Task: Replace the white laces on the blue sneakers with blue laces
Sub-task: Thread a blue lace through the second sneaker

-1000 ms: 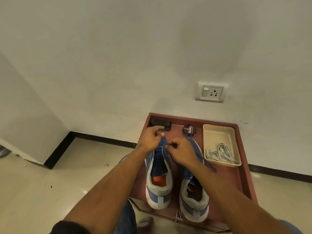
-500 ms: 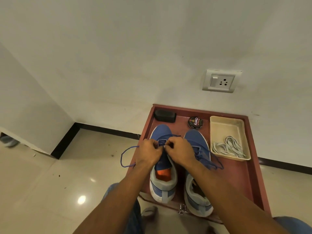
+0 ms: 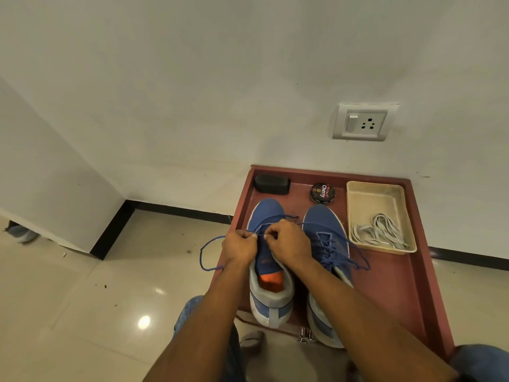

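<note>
Our left hand [image 3: 239, 247] and right hand [image 3: 286, 244] both pinch the blue lace [image 3: 205, 250] with curled fingers over the left sneaker [image 3: 268, 216] on the red tray [image 3: 391, 285]; white laces [image 3: 378, 232] lie in the beige tub [image 3: 355, 199].

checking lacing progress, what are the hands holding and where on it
Both the left hand and right hand pinch the blue lace above the left sneaker, near its eyelets.
</note>
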